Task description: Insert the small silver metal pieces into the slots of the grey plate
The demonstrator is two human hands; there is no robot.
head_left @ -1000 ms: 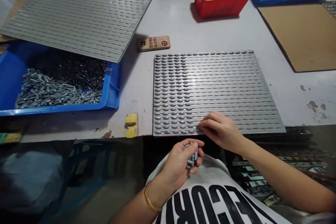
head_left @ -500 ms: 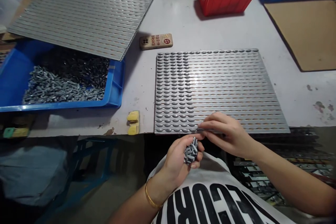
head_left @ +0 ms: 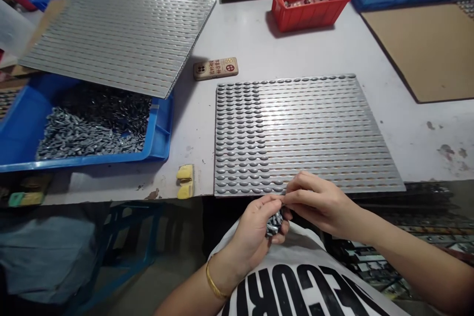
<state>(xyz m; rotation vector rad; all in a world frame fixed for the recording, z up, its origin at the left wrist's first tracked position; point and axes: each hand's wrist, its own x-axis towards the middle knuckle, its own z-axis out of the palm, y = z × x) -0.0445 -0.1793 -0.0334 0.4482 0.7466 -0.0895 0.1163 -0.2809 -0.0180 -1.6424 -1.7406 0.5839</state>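
Observation:
My left hand is cupped around a clump of small grey oval pieces, just below the table's front edge. My right hand is closed in a pinch, its fingertips meeting those of my left hand; whatever lies between them is hidden. Beyond both hands lies a grey slotted board with long parallel grooves. Similar oval pieces sit in several columns at its left side, along its far edge and in part of its nearest row. My right knuckles overlap the board's near edge.
At left, a blue bin holds many loose grey pieces, with another slotted board resting across it. A yellow block, a wooden tag, a red box and a brown board lie around the table.
My right fingers have drawn back from the board's near row to my left fingertips. My left thumb has moved over the clump of pieces. The view has shifted slightly.

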